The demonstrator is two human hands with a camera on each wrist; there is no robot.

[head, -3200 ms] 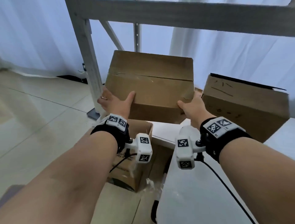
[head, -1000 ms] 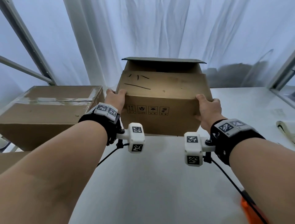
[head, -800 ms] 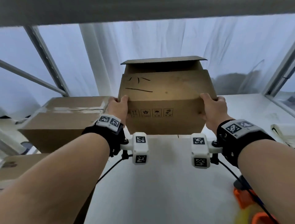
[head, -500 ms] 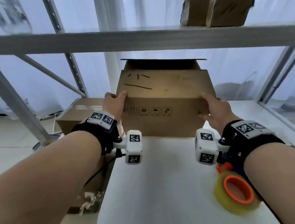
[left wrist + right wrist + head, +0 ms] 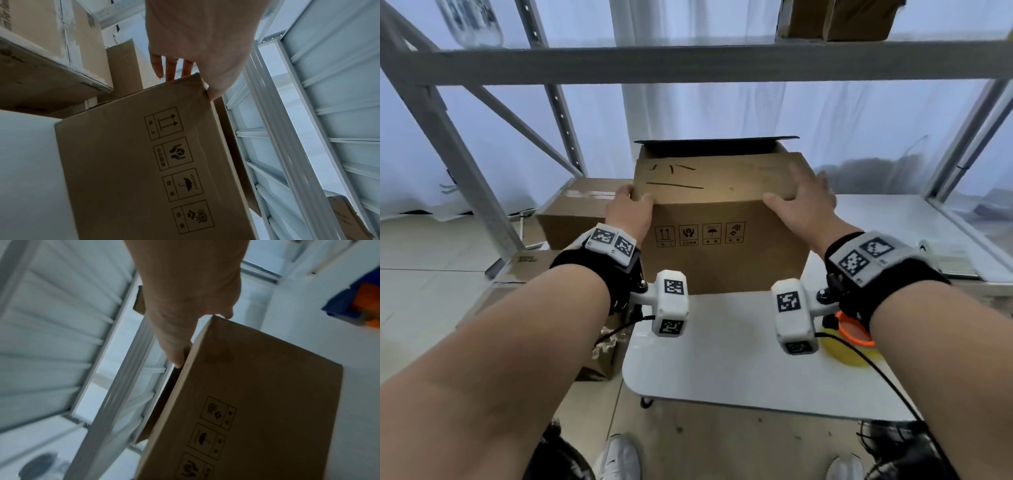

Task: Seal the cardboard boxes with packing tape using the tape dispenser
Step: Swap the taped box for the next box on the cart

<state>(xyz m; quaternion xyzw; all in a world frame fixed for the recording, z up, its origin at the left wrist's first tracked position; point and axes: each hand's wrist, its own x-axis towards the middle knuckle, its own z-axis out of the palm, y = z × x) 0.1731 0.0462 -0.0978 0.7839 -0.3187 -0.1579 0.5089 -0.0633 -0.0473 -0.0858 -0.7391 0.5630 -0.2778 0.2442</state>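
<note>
We've got left hand (image 5: 631,212) gripping the cardboard box (image 5: 722,246) corner, right hand (image 5: 799,205) flat on top; tape dispenser (image 5: 851,337) nearest right wrist

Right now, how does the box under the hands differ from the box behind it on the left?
The held box stands on the white table with its far flap raised and no tape showing; the left box sits lower, beyond the table's edge, closed, with tape along its top. The held box shows handling symbols; the other shows none. Both are brown cardboard.
</note>
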